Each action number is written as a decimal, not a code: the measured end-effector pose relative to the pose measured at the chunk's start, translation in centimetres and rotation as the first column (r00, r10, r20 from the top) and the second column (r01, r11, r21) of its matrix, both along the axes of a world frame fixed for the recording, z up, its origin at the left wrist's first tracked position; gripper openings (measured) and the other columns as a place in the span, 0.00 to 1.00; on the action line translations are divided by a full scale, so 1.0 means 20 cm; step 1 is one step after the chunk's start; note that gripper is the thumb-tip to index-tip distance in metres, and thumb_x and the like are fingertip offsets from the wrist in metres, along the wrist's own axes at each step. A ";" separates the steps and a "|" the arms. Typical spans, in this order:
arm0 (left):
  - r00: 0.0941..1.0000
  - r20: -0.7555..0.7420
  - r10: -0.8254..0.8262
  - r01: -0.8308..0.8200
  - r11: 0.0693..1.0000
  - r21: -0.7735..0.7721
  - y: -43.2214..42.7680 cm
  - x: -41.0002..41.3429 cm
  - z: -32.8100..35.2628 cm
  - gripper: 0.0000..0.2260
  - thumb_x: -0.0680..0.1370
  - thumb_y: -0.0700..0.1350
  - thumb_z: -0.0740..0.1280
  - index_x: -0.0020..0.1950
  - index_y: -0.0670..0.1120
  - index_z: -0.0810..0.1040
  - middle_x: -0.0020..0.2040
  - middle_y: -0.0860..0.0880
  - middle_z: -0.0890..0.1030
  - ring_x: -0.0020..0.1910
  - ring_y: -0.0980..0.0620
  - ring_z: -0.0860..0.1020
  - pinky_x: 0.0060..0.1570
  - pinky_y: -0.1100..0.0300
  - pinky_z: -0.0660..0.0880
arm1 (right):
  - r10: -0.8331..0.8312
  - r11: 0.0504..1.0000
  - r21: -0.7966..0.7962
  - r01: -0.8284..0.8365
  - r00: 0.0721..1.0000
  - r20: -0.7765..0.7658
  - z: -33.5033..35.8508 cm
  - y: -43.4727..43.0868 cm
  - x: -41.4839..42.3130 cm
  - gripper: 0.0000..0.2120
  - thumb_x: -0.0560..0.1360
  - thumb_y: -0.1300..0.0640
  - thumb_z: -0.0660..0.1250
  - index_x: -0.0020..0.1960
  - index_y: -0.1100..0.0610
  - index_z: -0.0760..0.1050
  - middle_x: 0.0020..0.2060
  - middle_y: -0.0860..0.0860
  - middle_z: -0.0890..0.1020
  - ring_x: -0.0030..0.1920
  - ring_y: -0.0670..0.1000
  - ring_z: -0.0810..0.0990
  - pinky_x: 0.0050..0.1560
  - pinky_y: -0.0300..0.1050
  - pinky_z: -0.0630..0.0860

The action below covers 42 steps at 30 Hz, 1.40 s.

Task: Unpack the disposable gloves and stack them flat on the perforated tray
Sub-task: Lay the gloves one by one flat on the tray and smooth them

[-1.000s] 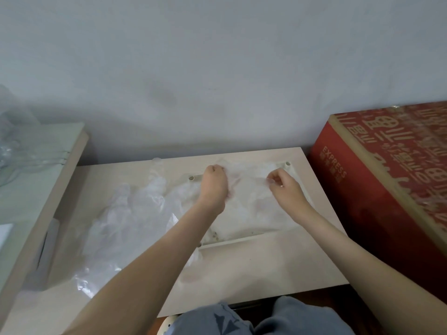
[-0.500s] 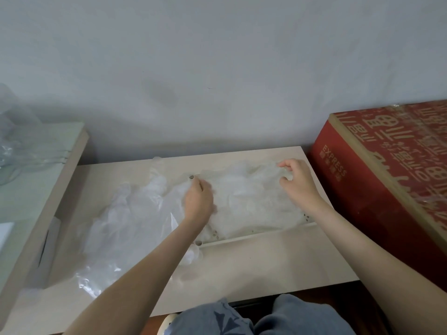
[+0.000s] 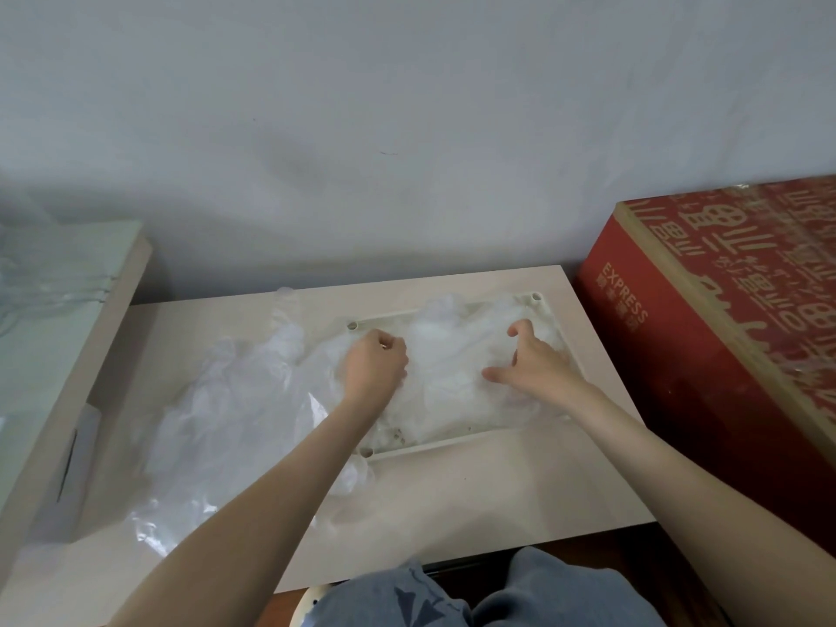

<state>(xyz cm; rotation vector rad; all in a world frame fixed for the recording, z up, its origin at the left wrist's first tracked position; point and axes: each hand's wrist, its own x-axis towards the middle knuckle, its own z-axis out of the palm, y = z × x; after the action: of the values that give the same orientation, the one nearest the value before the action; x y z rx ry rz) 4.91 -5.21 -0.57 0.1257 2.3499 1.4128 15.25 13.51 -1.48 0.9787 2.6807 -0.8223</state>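
A pale perforated tray (image 3: 452, 442) lies on the table, with round holes at its corners. A crumpled heap of thin clear disposable gloves (image 3: 452, 355) covers most of it. My left hand (image 3: 375, 364) sits on the heap's left part, its fingers curled into the film. My right hand (image 3: 529, 364) rests on the heap's right part, thumb out to the left and fingers spread and bent down onto the gloves. A larger loose pile of clear gloves and wrapping (image 3: 226, 400) spreads over the table to the left of the tray.
The light wooden table (image 3: 497, 491) stands against a grey wall. A big red cardboard box (image 3: 701, 346) stands against its right side. A pale cabinet (image 3: 59, 346) with clear plastic (image 3: 31, 273) on it stands at the left. My knees in blue jeans (image 3: 407, 599) are below the front edge.
Both hands held a glove stretched above the tray, then brought it down onto the heap. My right hand came back from the tray's far right corner and spread its fingers.
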 end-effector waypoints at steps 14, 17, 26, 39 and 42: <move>0.901 -0.237 -0.364 0.433 0.784 0.445 0.00 0.10 0.10 0.11 0.79 0.47 0.62 0.45 0.39 0.71 0.46 0.55 0.82 0.50 0.55 0.77 0.50 0.62 0.71 | -0.224 0.871 -0.491 -0.014 0.879 -0.422 0.14 0.04 -0.16 0.23 0.72 0.50 0.73 0.64 0.49 0.71 0.60 0.46 0.70 0.64 0.47 0.68 0.63 0.43 0.67; 0.953 -0.079 -0.292 0.280 0.750 0.600 0.02 0.10 0.09 0.07 0.82 0.42 0.60 0.45 0.41 0.70 0.55 0.44 0.82 0.58 0.49 0.79 0.58 0.56 0.76 | -0.238 0.803 -0.581 -0.130 0.824 -0.514 0.15 0.08 -0.19 0.03 0.74 0.57 0.71 0.46 0.50 0.79 0.47 0.47 0.81 0.54 0.46 0.78 0.66 0.47 0.68; 0.983 -0.167 -0.080 0.078 0.997 -0.017 -0.06 0.00 0.02 0.10 0.78 0.41 0.62 0.58 0.45 0.67 0.52 0.53 0.75 0.46 0.56 0.75 0.35 0.74 0.67 | 0.153 0.962 -0.157 -0.223 0.919 -0.364 0.15 -0.02 -0.36 0.09 0.73 0.51 0.67 0.35 0.49 0.73 0.34 0.45 0.83 0.48 0.44 0.79 0.61 0.46 0.65; 0.802 -0.388 -0.454 0.293 0.865 -0.407 0.14 -0.22 -0.06 0.08 0.79 0.50 0.63 0.48 0.46 0.76 0.47 0.48 0.77 0.54 0.44 0.72 0.50 0.55 0.64 | 0.214 0.926 -0.205 -0.318 0.887 -0.408 0.04 -0.02 -0.40 0.10 0.73 0.54 0.68 0.35 0.45 0.72 0.32 0.43 0.83 0.50 0.45 0.79 0.67 0.54 0.63; 0.835 -0.333 -0.438 0.322 0.880 -0.349 0.15 -0.22 -0.05 0.07 0.80 0.47 0.60 0.43 0.48 0.72 0.41 0.47 0.80 0.46 0.45 0.74 0.40 0.55 0.65 | 0.326 0.939 -0.028 -0.343 0.914 -0.243 0.03 0.04 -0.40 0.07 0.72 0.44 0.67 0.40 0.45 0.72 0.32 0.44 0.83 0.55 0.48 0.72 0.58 0.44 0.57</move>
<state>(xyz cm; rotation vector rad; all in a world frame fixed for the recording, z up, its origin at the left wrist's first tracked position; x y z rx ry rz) 0.44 -2.18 -1.53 0.8367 2.6204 0.9091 7.17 14.35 -0.94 0.4042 2.8733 -0.9992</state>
